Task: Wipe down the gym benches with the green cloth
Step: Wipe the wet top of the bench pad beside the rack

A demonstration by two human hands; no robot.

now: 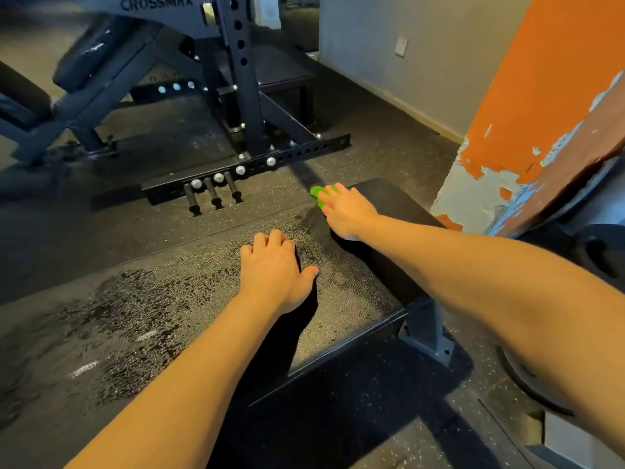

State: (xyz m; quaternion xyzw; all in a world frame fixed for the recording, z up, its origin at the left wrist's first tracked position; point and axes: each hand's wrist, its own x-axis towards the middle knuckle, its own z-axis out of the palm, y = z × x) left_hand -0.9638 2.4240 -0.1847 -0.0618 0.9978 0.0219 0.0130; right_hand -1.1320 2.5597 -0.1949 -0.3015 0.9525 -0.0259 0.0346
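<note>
- Tabletop (169, 299): black padded gym bench, surface wet in patches
- Left grip (274, 272): fingers relaxed and slightly spread, palm resting on the pad's middle
- Right grip (348, 211): fingers extended, pressing the cloth down
- Green cloth (318, 191): under the right fingertips, at the tabletop's far edge

A black steel rack upright (241, 79) with a column of adjustment holes stood on speckled rubber floor (84, 231). Its perforated base rail (257, 165) carried three short black pegs (212, 196) pointing forward, with silver bolt heads above them. A frame member at top left bore the lettering "CROSSMAX" (156, 3). An orange pillar (548, 79) at right showed peeling paint near its base. A socket (401, 46) was mounted on the grey wall (422, 28).
</note>
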